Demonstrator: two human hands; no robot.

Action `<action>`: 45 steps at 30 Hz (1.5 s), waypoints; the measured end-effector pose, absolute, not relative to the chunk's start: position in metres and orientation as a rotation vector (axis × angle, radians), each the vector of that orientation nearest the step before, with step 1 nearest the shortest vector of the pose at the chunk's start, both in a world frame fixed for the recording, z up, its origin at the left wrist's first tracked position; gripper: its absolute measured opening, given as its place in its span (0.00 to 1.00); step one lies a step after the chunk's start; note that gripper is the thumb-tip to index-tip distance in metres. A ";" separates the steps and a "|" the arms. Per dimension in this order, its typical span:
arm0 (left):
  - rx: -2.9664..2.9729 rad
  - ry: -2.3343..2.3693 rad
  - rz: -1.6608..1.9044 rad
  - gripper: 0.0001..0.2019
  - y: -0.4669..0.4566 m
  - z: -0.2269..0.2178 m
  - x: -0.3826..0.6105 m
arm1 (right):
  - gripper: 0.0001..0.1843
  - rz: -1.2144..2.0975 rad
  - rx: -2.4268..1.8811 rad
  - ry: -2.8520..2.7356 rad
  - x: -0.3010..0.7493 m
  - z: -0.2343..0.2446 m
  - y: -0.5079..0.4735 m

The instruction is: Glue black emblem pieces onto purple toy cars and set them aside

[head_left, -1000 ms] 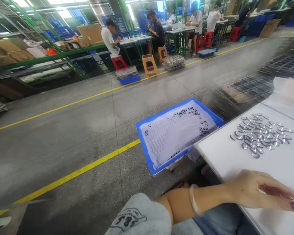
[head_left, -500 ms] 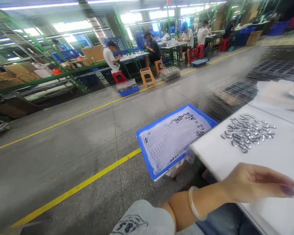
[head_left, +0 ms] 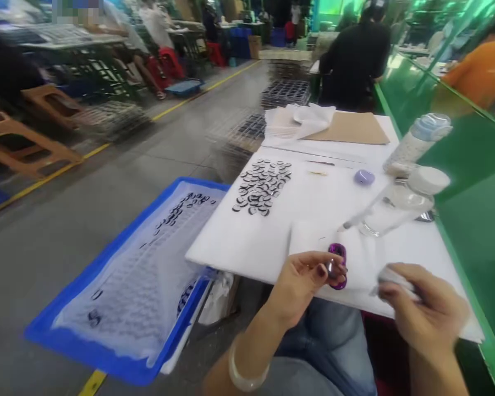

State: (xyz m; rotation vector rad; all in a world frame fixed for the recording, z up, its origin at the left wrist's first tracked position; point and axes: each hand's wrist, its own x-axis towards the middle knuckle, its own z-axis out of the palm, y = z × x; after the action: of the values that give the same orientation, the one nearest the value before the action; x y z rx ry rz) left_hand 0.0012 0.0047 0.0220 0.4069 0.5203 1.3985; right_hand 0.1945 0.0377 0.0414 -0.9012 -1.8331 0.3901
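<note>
My left hand [head_left: 303, 280] is at the near edge of the white table [head_left: 247, 242], its fingers pinched on a small shiny purple oval piece [head_left: 337, 265]. My right hand [head_left: 424, 305] is just to its right, blurred, its fingers closed on a small whitish object [head_left: 390, 278] that I cannot make out. A heap of several small dark oval pieces [head_left: 262, 186] lies farther back on the table. A white cloth [head_left: 309, 236] lies under the purple piece.
A blue tray [head_left: 107, 352] with a white liner and several dark pieces sits left of the table. Two plastic bottles [head_left: 416, 144] [head_left: 400, 206], a lilac blob [head_left: 363, 176], cardboard [head_left: 346, 127] and stacked wire racks [head_left: 284, 92] are behind. People sit ahead and left. A green partition [head_left: 470, 181] runs along the right.
The view swung right, from the aisle to the table. My left hand lifted off the table and closed on the purple piece. My right hand came into view.
</note>
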 end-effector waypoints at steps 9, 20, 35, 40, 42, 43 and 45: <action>0.437 0.647 1.423 0.13 -0.003 0.025 0.002 | 0.06 0.107 -0.587 -1.972 0.139 0.055 0.033; 0.518 0.787 1.419 0.17 -0.003 0.025 0.001 | 0.08 0.104 -0.593 -2.105 0.146 0.066 0.030; 2.021 1.384 1.441 0.09 -0.005 0.024 -0.015 | 0.05 0.670 -1.152 -1.798 0.189 0.032 0.020; 2.297 1.395 1.381 0.08 0.001 0.021 -0.009 | 0.06 0.625 -1.145 -1.835 0.174 0.026 0.020; 2.294 1.392 1.349 0.07 0.002 0.020 -0.010 | 0.06 0.590 -1.156 -1.845 0.173 0.026 0.020; 2.278 1.383 1.328 0.07 0.003 0.020 -0.011 | 0.06 0.585 -1.161 -1.852 0.173 0.026 0.021; 2.217 1.367 1.284 0.09 0.004 0.021 -0.014 | 0.05 0.591 -1.166 -1.867 0.173 0.026 0.021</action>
State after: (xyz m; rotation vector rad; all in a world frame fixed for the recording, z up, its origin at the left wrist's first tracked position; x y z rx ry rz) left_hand -0.0141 0.0038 0.0208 2.2169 1.3671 1.2836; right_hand 0.1732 0.0208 0.0262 -1.1664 -1.8671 0.5912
